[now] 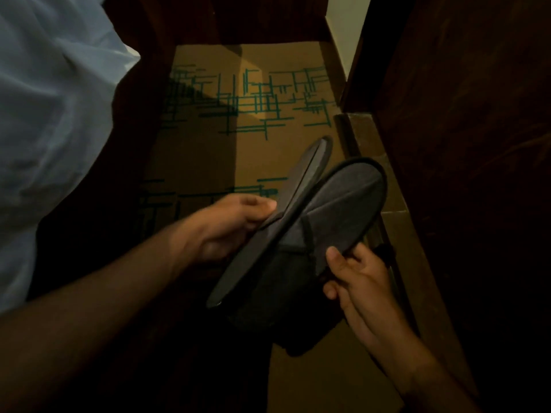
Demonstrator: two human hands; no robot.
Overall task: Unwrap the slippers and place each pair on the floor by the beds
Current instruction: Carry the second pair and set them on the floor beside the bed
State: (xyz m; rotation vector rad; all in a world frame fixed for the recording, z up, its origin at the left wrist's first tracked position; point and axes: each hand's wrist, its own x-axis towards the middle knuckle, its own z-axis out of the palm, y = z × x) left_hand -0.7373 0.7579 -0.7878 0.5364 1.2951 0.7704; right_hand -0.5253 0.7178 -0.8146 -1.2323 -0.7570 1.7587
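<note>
I hold two dark grey slippers above the carpet, fanned apart in a V. My left hand pinches the left slipper, which stands on edge with its sole toward me and its tip pointing up and right. My right hand grips the lower edge of the right slipper, whose upper faces me. Both heels meet low in the middle, in shadow. No wrapping is visible on them.
Tan carpet with green line patterns runs down a narrow aisle. A bed with pale bedding lies on the left. Dark wooden furniture stands on the right, with a pale wall strip behind it. The room is dim.
</note>
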